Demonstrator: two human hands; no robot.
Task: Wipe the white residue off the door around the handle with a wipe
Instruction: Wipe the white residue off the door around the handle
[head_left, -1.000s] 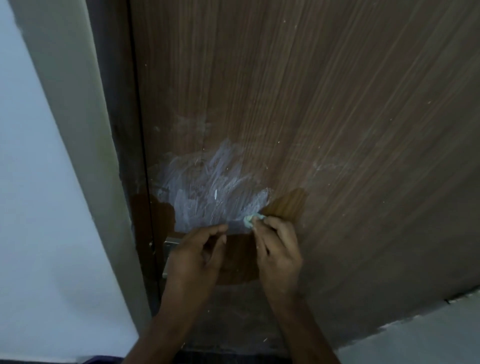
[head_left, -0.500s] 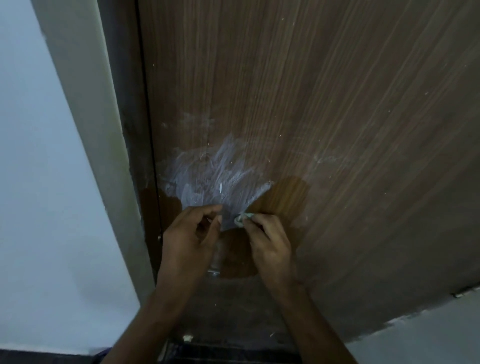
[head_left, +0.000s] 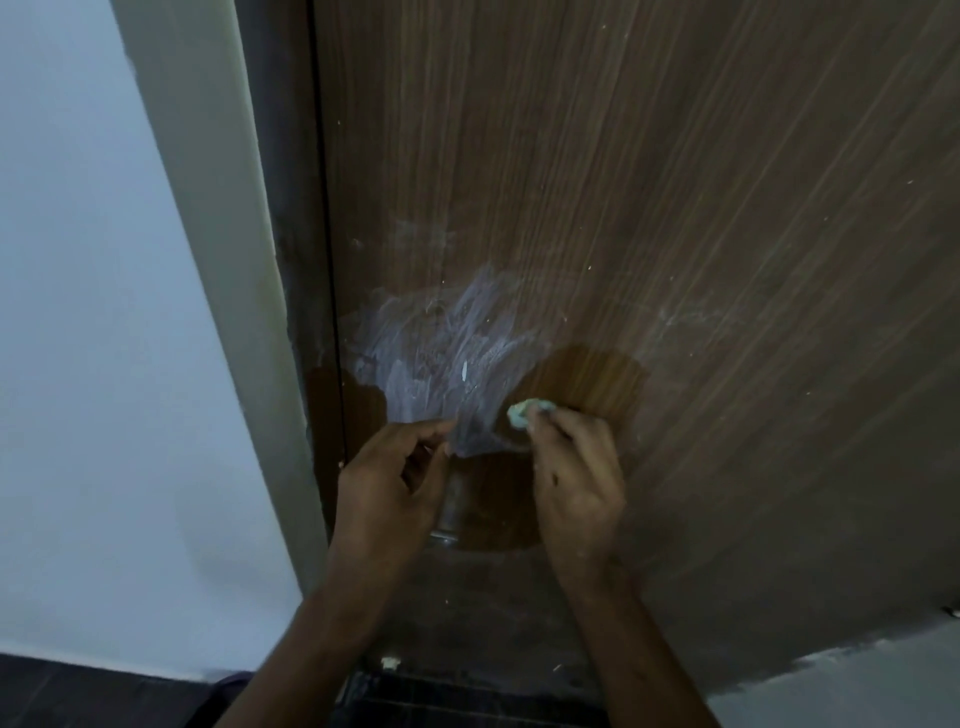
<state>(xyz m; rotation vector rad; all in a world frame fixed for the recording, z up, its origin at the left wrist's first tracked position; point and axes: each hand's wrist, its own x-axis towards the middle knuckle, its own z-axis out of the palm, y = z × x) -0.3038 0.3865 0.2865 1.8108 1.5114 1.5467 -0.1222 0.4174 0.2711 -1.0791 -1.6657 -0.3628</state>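
- While the left hand (head_left: 387, 488) hangs loosely curled and empty over the mostly hidden handle (head_left: 448, 512), it looks best kept clear.
- The right hand (head_left: 574, 475) pinches the balled wipe (head_left: 519, 411) against the door (head_left: 675, 208).
- Beyond, the white residue (head_left: 441, 353) wants firm, overlapping strokes from the cleaned edge inward.

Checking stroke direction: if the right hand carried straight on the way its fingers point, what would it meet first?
Probably the dark wiped patch just above the wipe in the right hand; the white residue lies to its left.
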